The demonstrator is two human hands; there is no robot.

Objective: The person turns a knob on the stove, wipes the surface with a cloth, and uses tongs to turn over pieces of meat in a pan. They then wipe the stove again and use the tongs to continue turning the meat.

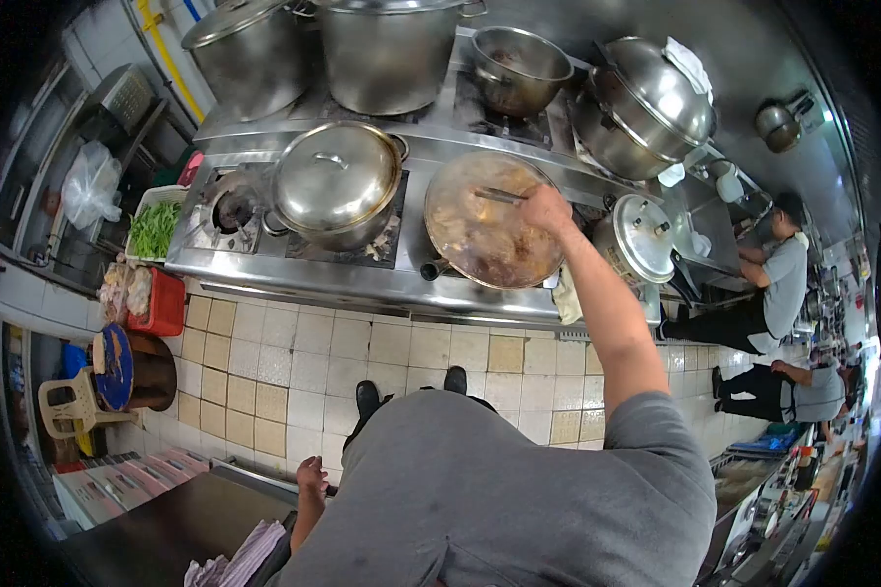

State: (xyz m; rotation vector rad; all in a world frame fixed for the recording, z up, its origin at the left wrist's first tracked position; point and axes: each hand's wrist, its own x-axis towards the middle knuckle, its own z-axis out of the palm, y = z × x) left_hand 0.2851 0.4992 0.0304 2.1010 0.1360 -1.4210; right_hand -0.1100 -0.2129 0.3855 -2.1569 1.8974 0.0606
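Note:
My right hand point(546, 212) reaches out over the stove, its fingers wrapped round a metal-handled cooking utensil point(499, 196). The far end of the utensil dips into a wide pan point(433, 220) of brown, steaming stew with chunks in it, so its head is hidden. The pan's dark handle point(435, 269) points toward the front left. My left hand point(311, 476) hangs low by my side, fingers loosely bent and apart, with nothing visible in it. Left of the pan stands a lidded steel pot point(335, 186) on a burner.
A pressure cooker point(644, 238) stands right of the pan. Large steel pots point(387, 59) line the back. At left are a bare burner point(233, 210), a basket of greens point(155, 230) and a red crate point(162, 303). Two people point(781, 274) stand at right.

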